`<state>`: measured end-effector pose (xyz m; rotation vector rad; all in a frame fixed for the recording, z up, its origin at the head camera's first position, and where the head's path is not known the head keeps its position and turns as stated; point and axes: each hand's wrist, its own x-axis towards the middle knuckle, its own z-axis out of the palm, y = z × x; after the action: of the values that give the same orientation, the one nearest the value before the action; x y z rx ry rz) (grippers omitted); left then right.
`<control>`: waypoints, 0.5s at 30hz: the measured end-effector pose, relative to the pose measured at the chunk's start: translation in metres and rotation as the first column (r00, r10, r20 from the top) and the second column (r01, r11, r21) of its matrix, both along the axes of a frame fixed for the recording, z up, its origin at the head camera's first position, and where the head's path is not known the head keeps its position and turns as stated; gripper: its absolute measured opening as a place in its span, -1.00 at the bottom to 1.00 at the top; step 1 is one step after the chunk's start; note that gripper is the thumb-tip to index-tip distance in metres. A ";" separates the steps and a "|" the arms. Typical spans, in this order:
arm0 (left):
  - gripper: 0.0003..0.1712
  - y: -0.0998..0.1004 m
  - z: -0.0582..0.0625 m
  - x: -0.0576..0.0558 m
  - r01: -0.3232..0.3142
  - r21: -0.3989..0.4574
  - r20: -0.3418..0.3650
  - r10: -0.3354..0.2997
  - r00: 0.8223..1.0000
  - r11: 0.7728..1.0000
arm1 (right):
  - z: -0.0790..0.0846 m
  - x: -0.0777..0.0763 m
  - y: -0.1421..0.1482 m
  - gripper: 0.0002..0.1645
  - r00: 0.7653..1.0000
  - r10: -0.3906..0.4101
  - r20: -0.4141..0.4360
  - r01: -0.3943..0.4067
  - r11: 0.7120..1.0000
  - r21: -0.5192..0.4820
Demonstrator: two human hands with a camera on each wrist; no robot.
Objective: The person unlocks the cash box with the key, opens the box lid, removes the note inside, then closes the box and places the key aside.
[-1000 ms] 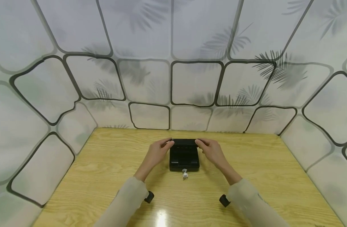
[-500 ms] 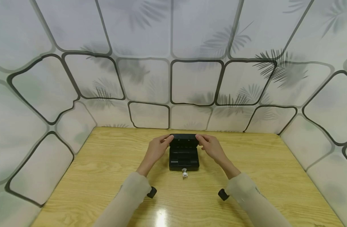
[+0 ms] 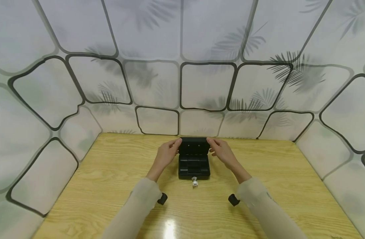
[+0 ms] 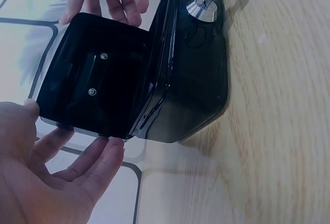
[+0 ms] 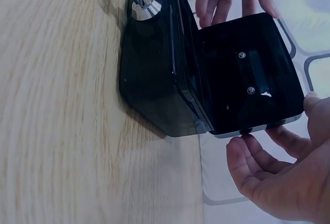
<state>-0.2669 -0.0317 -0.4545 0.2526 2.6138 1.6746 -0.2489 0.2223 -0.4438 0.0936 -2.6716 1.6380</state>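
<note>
A black cash box [image 3: 194, 175] stands on the table in the head view, its lid [image 3: 194, 146] raised about upright at the back. My left hand [image 3: 165, 154] pinches the lid's left upper corner, thumb at the front edge and fingers along the side, as the left wrist view shows. The right hand [image 3: 223, 154] grips the opposite corner the same way. Two screws [image 4: 103, 56] show on the lid's inner face. From the lock [image 5: 146, 9] on the box's front hang keys on a ring [image 3: 195, 182]. A compartmented black interior shows in the head view.
The light wooden table [image 3: 110, 186] reaches back to a patterned fabric wall [image 3: 158, 86], which also closes in both sides. The raised lid comes close to the back wall in the head view. Each wrist wears a black strapped device [image 3: 162, 198].
Both hands have swung the lid up and back, from partly raised to about upright, so its inner face and screws now show. The box base stays in place.
</note>
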 end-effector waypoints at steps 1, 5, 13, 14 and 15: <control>-0.29 0.000 0.000 0.000 0.002 0.003 0.003 -0.002 1.000 1.000 | 0.000 -0.001 0.000 -0.23 1.000 -0.002 0.002 0.002 1.000 -0.006; -0.31 0.002 0.001 -0.002 -0.007 0.008 0.020 0.007 1.000 1.000 | -0.002 -0.005 0.000 -0.20 1.000 -0.015 0.015 0.016 1.000 -0.019; -0.37 0.005 0.001 -0.008 -0.039 0.016 0.041 0.038 0.998 0.999 | -0.001 -0.010 -0.004 -0.21 0.997 -0.065 0.032 0.066 0.998 -0.025; -0.37 0.005 0.001 -0.008 -0.040 0.016 0.044 0.039 0.998 0.999 | -0.001 -0.011 -0.005 -0.21 0.997 -0.072 0.036 0.073 0.997 -0.030; -0.36 0.005 0.000 -0.009 -0.040 0.017 0.048 0.039 0.998 0.999 | -0.001 -0.011 -0.005 -0.21 0.996 -0.076 0.039 0.078 0.996 -0.034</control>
<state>-0.2755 -0.0270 -0.4541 0.1610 2.5877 1.6948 -0.2602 0.2171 -0.4449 -0.0402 -2.6361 1.6795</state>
